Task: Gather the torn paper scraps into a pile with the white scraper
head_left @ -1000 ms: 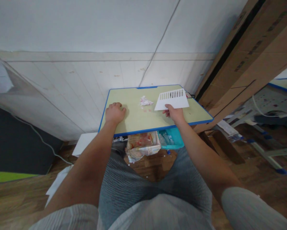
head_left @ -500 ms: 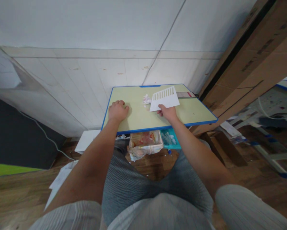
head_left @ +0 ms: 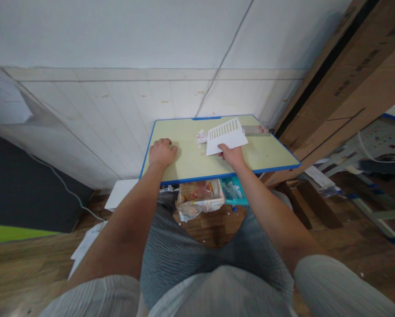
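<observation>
On the left part of the small cream tabletop with a blue edge rests my left hand, palm down. Its fingers are loosely bent and a little apart, with nothing seen in them. My right hand grips the lower edge of a white paper sheet, thumb on top and the other fingers mostly hidden beneath. A row of narrow slots runs along the sheet's far side. Small whitish paper scraps lie just left of the sheet. To its right is a flat item, blurred out.
Below the table are a lined bin and a turquoise basket with scraps. A pale wall with a cable stands behind. Tall cardboard rises at right. White sheets lie low at left.
The slotted sheet has tilted slightly in my right hand, its far edge shifting a little left. My left hand has stayed in place.
</observation>
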`<action>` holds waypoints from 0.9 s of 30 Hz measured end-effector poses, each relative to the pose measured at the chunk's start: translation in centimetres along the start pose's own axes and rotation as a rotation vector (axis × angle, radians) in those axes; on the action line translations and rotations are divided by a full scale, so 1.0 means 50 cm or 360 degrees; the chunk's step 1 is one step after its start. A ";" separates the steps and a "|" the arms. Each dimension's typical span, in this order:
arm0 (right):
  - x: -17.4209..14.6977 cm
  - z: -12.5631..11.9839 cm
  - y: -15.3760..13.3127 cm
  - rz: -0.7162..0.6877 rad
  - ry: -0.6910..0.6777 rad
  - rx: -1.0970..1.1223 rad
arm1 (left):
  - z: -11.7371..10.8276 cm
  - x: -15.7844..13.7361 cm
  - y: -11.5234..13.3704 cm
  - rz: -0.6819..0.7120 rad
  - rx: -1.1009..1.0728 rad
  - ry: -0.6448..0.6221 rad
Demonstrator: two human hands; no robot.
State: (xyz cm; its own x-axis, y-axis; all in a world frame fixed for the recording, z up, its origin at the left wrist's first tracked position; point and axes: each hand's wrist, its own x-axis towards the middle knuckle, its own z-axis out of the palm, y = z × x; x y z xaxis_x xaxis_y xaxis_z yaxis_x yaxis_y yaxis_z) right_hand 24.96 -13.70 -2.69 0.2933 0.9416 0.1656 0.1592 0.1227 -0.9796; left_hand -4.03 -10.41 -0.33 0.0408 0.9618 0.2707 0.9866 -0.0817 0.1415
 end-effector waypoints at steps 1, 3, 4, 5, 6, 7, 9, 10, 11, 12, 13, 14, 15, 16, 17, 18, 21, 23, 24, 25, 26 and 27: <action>0.000 0.000 0.000 -0.0004 0.0014 0.0001 | 0.000 0.000 0.000 0.0000 -0.0010 -0.0001; 0.000 0.000 0.000 -0.0005 0.0042 0.0001 | -0.001 0.000 0.000 -0.0002 -0.0031 0.0002; 0.001 -0.001 0.001 -0.0002 0.0055 0.0001 | 0.000 0.000 0.000 -0.0004 -0.0037 0.0002; 0.002 -0.001 0.002 0.0002 0.0067 0.0000 | 0.000 0.000 0.000 -0.0007 -0.0040 0.0004; 0.002 -0.002 0.003 0.0006 0.0078 -0.0001 | 0.001 0.000 0.000 -0.0009 -0.0042 0.0007; 0.003 -0.002 0.004 0.0009 0.0090 -0.0001 | 0.001 0.000 0.000 -0.0010 -0.0042 0.0010; 0.005 -0.003 0.004 0.0008 0.0116 -0.0002 | 0.003 0.001 -0.001 -0.0010 -0.0042 0.0017; 0.005 -0.004 0.004 0.0005 0.0131 -0.0003 | 0.004 0.001 -0.001 -0.0011 -0.0044 0.0019; 0.006 -0.005 0.004 0.0001 0.0144 -0.0005 | 0.005 0.001 -0.001 -0.0013 -0.0048 0.0017; 0.006 -0.006 0.004 -0.0004 0.0157 -0.0008 | 0.005 0.001 -0.002 -0.0014 -0.0053 0.0013; 0.006 -0.006 0.004 -0.0009 0.0168 -0.0012 | 0.005 0.002 -0.002 -0.0015 -0.0059 0.0009; 0.005 -0.007 0.003 -0.0015 0.0177 -0.0015 | 0.006 0.002 -0.002 -0.0015 -0.0063 0.0006; 0.005 -0.007 0.003 -0.0021 0.0184 -0.0018 | 0.006 0.002 -0.002 -0.0015 -0.0063 0.0005; 0.005 -0.007 0.003 -0.0027 0.0190 -0.0020 | 0.006 0.002 -0.002 -0.0013 -0.0059 0.0006; 0.004 -0.006 0.002 -0.0031 0.0193 -0.0021 | 0.006 0.002 -0.002 -0.0010 -0.0052 0.0010; 0.004 -0.006 0.002 -0.0035 0.0194 -0.0021 | 0.006 0.002 -0.002 -0.0006 -0.0044 0.0013; 0.002 -0.005 0.003 -0.0049 0.0197 -0.0024 | 0.008 0.003 -0.004 0.0007 -0.0025 0.0027; 0.001 -0.003 0.004 -0.0055 0.0188 -0.0026 | 0.010 0.004 -0.005 0.0004 -0.0016 0.0032; 0.000 -0.003 0.004 -0.0056 0.0176 -0.0025 | 0.010 0.005 -0.006 0.0003 -0.0014 0.0033; 0.000 -0.002 0.005 -0.0055 0.0165 -0.0024 | 0.011 0.005 -0.006 0.0003 -0.0015 0.0033; -0.001 -0.002 0.005 -0.0056 0.0157 -0.0021 | 0.011 0.005 -0.006 0.0003 -0.0021 0.0032; -0.001 -0.001 0.004 -0.0058 0.0154 -0.0017 | 0.011 0.005 -0.007 0.0003 -0.0028 0.0031</action>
State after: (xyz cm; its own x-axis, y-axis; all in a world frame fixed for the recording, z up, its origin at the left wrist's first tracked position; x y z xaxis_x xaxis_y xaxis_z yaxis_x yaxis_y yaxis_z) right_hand 25.03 -13.74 -2.92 0.3769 0.9017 0.2116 0.1814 0.1522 -0.9716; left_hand -4.26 -9.99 -0.84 0.0392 0.9563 0.2898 0.9835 -0.0881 0.1577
